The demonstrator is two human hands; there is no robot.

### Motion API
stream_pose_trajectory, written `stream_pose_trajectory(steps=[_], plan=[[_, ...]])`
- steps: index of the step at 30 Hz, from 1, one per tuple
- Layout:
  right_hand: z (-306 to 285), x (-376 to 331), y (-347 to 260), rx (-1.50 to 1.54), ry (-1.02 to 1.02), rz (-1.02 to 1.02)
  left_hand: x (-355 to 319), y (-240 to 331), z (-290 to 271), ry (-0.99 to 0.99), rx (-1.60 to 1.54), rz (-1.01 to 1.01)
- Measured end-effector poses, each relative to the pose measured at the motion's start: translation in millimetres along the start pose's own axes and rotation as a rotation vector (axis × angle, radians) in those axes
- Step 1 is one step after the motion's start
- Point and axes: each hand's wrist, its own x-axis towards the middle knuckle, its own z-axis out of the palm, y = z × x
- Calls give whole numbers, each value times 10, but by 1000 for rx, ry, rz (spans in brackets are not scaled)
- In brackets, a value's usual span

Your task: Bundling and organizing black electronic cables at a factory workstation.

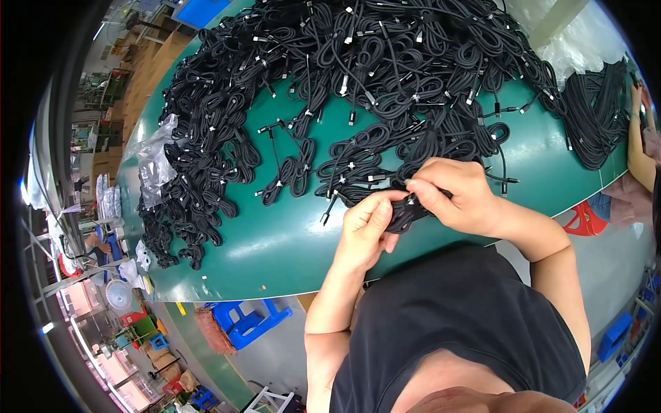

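Note:
Between my two hands, close to the table's near edge, is a coiled black cable [405, 219] bundled into loops. My left hand [368, 226] grips it from the left, thumb and fingers closed together. From the right, my right hand [458, 196] pinches at the middle of the bundle; what lies right between those fingertips is too small to make out. Just beyond my hands lie more coiled black cables [354, 165] with silver-tipped plugs, some tied at the middle. One bundle [296, 172] sits a little apart to the left.
A big heap of black cables [330, 48] covers the far side of the green table [275, 241]. Clear plastic bags lie at the left [157, 162] and far right. A thick cable hank [595, 113] rests at right, near another person's arm [642, 155]. A blue stool [251, 323] stands below.

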Motion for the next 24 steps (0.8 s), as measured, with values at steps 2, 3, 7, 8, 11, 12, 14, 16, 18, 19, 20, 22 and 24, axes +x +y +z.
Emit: stream_pose_trajectory(steps=[2,3,7,8,11,12,14,16,18,19,20,22,24], plan=[[19,24,41,32,-131,44,-58,-79,-157,52,18,66],[-9,67,23,-88,-142,13,-40,-49,-291,147,-81,122],[-120,188,-4,-62,-81,114,166,408,-706,352,-818,496],[-102,195,-9,-56,-78,108,189,498,-788,317,-915,513],[-2,202,5,-24,-87,122,405,391,-715,438,60,505],[-1,185,36,-56,-95,122,531,351,-584,460,407,478],[0,235,-68,-45,-97,125,636,373,-621,310,1461,731],[-33,268,-148,-45,-71,101,710,411,-533,223,1697,650],[-78,299,-136,-173,23,-50,825,343,-594,177,1714,818],[-94,325,-75,-197,77,-125,873,376,-581,133,1592,843],[-118,334,-41,-169,49,-52,931,423,-546,137,1497,915],[-148,435,-64,-210,98,-168,871,577,-379,224,1202,795],[-9,563,-188,-176,82,-281,654,723,-208,319,588,627]])
